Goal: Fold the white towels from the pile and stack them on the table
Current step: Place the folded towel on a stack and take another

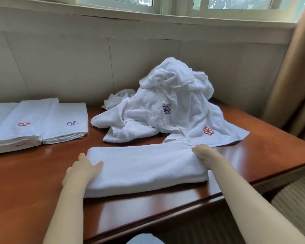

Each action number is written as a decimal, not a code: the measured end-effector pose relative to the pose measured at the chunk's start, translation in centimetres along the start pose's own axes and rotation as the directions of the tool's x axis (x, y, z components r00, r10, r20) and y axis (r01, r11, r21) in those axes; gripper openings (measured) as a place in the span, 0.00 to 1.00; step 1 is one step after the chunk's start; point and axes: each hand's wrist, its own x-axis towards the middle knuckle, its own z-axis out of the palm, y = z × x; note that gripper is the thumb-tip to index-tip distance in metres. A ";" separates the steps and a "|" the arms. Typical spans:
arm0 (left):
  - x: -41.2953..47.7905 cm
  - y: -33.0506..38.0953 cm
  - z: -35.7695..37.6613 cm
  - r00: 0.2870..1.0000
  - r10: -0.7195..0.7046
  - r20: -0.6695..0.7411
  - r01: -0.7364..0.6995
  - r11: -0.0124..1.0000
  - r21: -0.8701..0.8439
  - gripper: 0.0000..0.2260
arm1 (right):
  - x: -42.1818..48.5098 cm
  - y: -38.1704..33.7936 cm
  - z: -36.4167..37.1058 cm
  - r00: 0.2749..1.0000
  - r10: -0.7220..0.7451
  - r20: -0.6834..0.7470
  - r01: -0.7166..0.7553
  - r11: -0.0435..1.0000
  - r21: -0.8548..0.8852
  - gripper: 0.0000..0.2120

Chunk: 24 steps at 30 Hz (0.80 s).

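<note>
Fingertips of right hand point(202, 154) were hidden, curled round folded towel point(144, 166) end; left hand point(83, 170) lay flat on it; pile point(169, 106) behind, stacks point(37, 120) at left cut off.

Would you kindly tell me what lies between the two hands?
The folded towel, left hand on one end, right hand gripping the other; head view.

A long folded towel point(144, 166) — plain white, thick — lies crosswise near the front edge of the worktop point(33, 182). Behind it slumps a loose pile point(165, 106) of crumpled white towels with embroidered flower marks. Neat folded stacks point(33, 124) sit side by side at the left.
</note>
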 end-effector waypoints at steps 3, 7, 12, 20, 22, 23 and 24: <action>-0.2 -0.3 -0.4 0.999 0.007 0.044 -0.001 0.988 -0.153 0.35 | -0.3 0.1 -0.4 0.996 0.055 0.067 -0.059 0.997 0.057 0.13; -0.6 -1.6 -0.8 0.978 0.012 0.207 0.078 0.903 -0.422 0.27 | -0.9 0.1 -0.9 0.971 0.176 0.165 -0.206 0.959 0.193 0.10; -0.7 -2.3 -1.3 0.978 0.006 0.206 0.100 0.859 -0.502 0.21 | -1.6 0.5 -0.4 0.993 -0.120 -0.018 0.098 0.875 -0.474 0.08; -0.2 -1.7 -1.4 0.985 -0.039 0.168 0.116 0.871 -0.477 0.24 | -4.7 -1.6 0.0 0.959 -0.257 -0.116 0.069 0.613 -0.787 0.19; -0.2 -1.5 -1.5 0.986 -0.032 0.163 0.100 0.895 -0.434 0.23 | -6.1 -2.6 1.5 0.903 -0.426 -0.054 0.200 0.530 -0.824 0.21; -0.2 -1.5 -1.6 0.987 -0.030 0.161 0.096 0.900 -0.425 0.22 | -6.8 -3.0 2.8 0.852 -0.523 0.003 0.306 0.494 -0.814 0.23; -0.2 -1.4 -1.6 0.987 -0.029 0.156 0.094 0.899 -0.427 0.21 | -7.6 -3.2 4.3 0.792 -0.607 0.074 0.432 0.470 -0.770 0.25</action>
